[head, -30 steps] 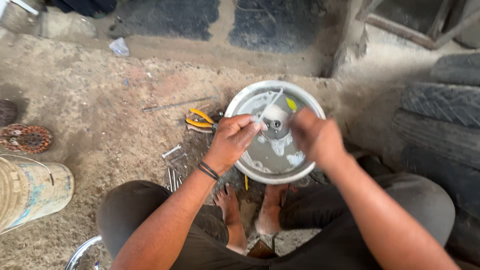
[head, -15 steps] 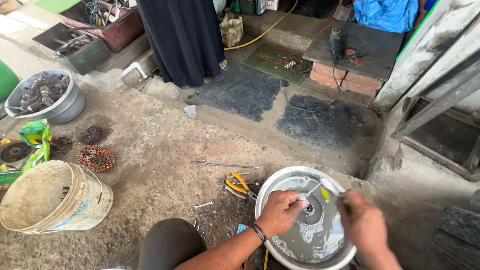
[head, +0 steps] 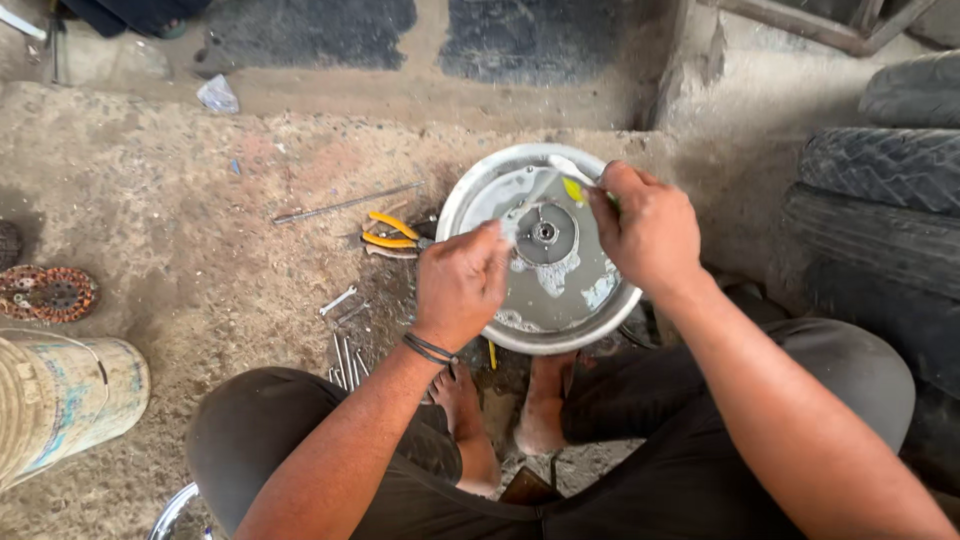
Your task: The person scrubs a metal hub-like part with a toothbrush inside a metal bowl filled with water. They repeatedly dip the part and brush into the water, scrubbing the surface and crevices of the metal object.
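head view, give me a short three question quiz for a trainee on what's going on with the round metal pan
1. True or false: the left hand is over the near left part of the round metal pan.
2. Which tool lies on the ground just left of the pan? A) yellow-handled pliers B) a hammer C) a saw
3. What does the right hand hold over the pan?

Key
1. True. The left hand also pinches something white, too small to identify.
2. A
3. A thin tool with a pale handle; its working end cannot be made out.
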